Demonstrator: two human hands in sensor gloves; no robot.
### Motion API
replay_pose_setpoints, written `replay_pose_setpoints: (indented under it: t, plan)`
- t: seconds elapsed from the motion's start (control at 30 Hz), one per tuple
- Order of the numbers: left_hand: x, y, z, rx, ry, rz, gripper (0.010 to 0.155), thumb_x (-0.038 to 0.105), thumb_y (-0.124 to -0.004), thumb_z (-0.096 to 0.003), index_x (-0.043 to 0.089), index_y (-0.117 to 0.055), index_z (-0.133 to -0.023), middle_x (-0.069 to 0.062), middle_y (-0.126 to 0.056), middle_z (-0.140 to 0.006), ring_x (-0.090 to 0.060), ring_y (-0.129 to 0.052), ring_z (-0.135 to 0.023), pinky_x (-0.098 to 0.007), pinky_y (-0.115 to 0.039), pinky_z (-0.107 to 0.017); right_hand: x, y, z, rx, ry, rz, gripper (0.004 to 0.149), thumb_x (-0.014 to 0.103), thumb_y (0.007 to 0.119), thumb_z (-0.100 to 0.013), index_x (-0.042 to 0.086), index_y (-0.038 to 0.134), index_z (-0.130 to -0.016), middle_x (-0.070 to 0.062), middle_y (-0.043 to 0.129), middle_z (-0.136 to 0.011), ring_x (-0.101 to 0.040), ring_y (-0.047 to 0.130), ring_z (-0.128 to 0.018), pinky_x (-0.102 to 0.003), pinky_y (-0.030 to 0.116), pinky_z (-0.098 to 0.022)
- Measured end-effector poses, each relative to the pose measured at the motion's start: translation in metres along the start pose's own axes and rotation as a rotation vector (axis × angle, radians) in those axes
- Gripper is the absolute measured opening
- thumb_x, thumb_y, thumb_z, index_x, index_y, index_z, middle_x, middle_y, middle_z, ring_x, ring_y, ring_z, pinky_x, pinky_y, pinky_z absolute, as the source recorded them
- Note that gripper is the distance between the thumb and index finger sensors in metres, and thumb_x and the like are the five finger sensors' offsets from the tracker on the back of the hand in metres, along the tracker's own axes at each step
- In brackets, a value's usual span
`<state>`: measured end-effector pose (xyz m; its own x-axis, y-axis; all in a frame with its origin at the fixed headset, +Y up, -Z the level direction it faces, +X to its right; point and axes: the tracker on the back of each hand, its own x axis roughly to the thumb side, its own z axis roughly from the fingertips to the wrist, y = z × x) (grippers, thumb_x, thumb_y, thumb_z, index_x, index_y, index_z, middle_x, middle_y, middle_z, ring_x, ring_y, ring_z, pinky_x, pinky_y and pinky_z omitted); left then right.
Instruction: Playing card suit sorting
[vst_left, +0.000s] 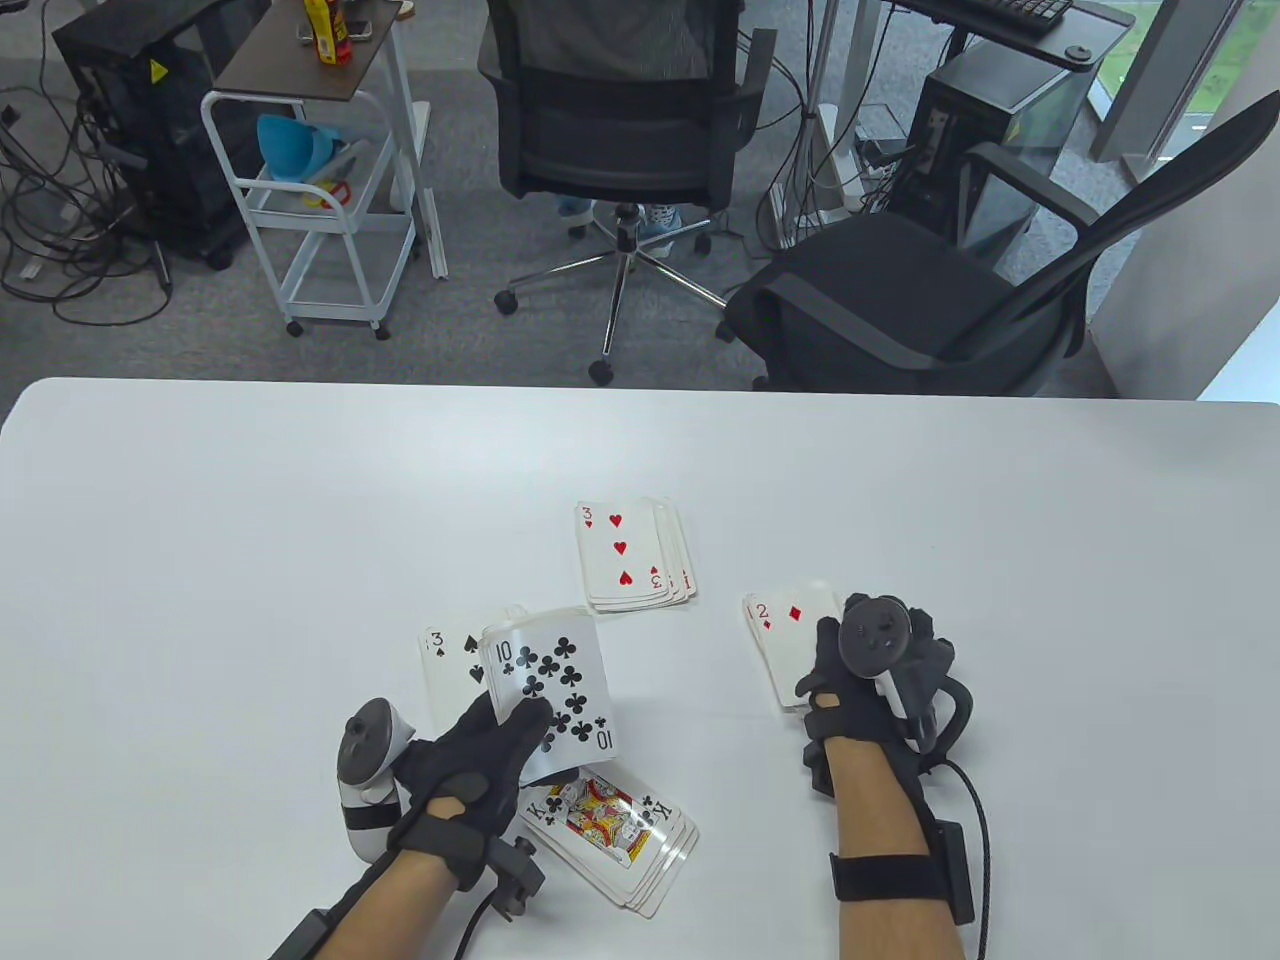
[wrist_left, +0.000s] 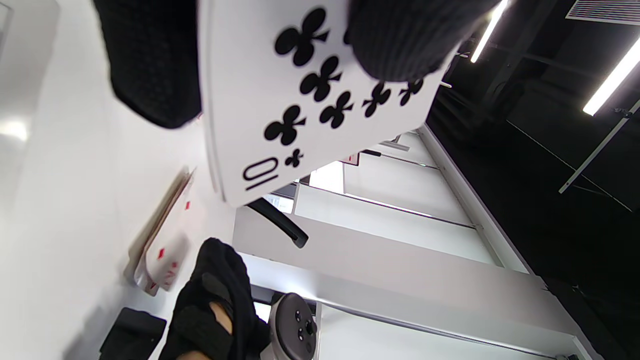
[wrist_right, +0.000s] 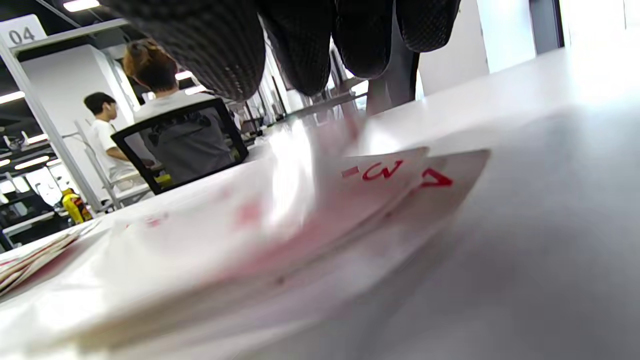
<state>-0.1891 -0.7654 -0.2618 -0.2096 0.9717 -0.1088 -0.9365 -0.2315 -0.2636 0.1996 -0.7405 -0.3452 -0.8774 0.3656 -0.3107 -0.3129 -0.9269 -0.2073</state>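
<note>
My left hand (vst_left: 490, 745) holds a stack of cards face up above the table, the ten of clubs (vst_left: 550, 690) on top; the same ten of clubs (wrist_left: 300, 105) fills the left wrist view, pinched under my thumb. Under it lies a spade pile (vst_left: 448, 660) topped by a three. A clubs pile (vst_left: 615, 830) with a king on top lies near my left wrist. The hearts pile (vst_left: 625, 555) shows a three. My right hand (vst_left: 860, 670) rests over the diamonds pile (vst_left: 790, 635), a two on top; the diamonds pile (wrist_right: 300, 220) sits blurred below my fingers (wrist_right: 300, 45).
The white table (vst_left: 250, 520) stretches wide to the left and far side. Beyond its far edge stand two black office chairs (vst_left: 625, 110), a white trolley (vst_left: 320, 200) and computer towers. People sit at desks in the right wrist view.
</note>
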Motion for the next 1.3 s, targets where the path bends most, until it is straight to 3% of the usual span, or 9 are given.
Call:
replay_pose_setpoints:
  t: [0.23, 0.57, 0.73, 0.9, 1.07, 1.3]
  plan:
    - [-0.001, -0.001, 0.000, -0.006, 0.005, 0.002, 0.053, 0.045, -0.079, -0.0538, 0.024, -0.067, -0.101, -0.001, -0.086, -0.095, -0.029, -0.098, -0.078, -0.040, -0.093, -0.049, 0.026, -0.013, 0.018, -0.057, -0.152, -0.145, 0.058, 0.043, 0.076, -0.057, 0.012, 0.063, -0.103, -0.023, 0.052, -0.109, -0.052, 0.040, -0.102, -0.075, 0.031, -0.067]
    - [0.002, 0.005, 0.001, 0.034, -0.003, 0.002, 0.053, 0.044, -0.079, -0.0539, 0.024, -0.066, -0.101, -0.002, -0.086, -0.096, -0.029, -0.097, -0.079, -0.041, -0.094, -0.048, 0.094, -0.017, 0.067, -0.001, -0.525, -0.501, 0.055, 0.050, 0.072, -0.056, 0.012, 0.071, -0.096, -0.021, 0.058, -0.107, -0.051, 0.044, -0.102, -0.074, 0.034, -0.067]
    - [0.001, 0.005, 0.000, 0.035, -0.002, -0.024, 0.052, 0.042, -0.081, -0.0535, 0.024, -0.067, -0.101, -0.001, -0.088, -0.094, -0.028, -0.100, -0.077, -0.039, -0.095, -0.047, 0.120, -0.016, 0.091, 0.077, -0.662, -0.559, 0.054, 0.052, 0.072, -0.055, 0.012, 0.074, -0.092, -0.020, 0.060, -0.106, -0.051, 0.047, -0.102, -0.074, 0.036, -0.068]
    - [0.002, 0.007, 0.000, 0.039, -0.001, -0.044, 0.052, 0.042, -0.085, -0.0524, 0.024, -0.070, -0.099, 0.000, -0.091, -0.091, -0.026, -0.102, -0.074, -0.037, -0.097, -0.044, 0.131, -0.010, 0.102, 0.127, -0.687, -0.536, 0.058, 0.056, 0.074, -0.054, 0.012, 0.071, -0.092, -0.021, 0.060, -0.106, -0.051, 0.048, -0.101, -0.074, 0.036, -0.068]
    - [0.002, 0.007, 0.000, 0.022, 0.013, -0.078, 0.051, 0.042, -0.089, -0.0513, 0.025, -0.073, -0.097, 0.002, -0.094, -0.089, -0.024, -0.105, -0.071, -0.036, -0.098, -0.042, 0.133, -0.007, 0.107, 0.084, -0.651, -0.547, 0.059, 0.057, 0.080, -0.052, 0.012, 0.070, -0.088, -0.021, 0.061, -0.104, -0.051, 0.052, -0.099, -0.073, 0.038, -0.067]
    - [0.001, 0.003, -0.001, -0.006, 0.026, -0.090, 0.052, 0.043, -0.089, -0.0513, 0.024, -0.073, -0.097, 0.001, -0.094, -0.089, -0.024, -0.105, -0.070, -0.035, -0.098, -0.041, 0.132, -0.006, 0.109, 0.067, -0.638, -0.635, 0.041, 0.044, 0.085, -0.051, 0.010, 0.078, -0.075, -0.018, 0.071, -0.097, -0.048, 0.062, -0.097, -0.072, 0.043, -0.068]
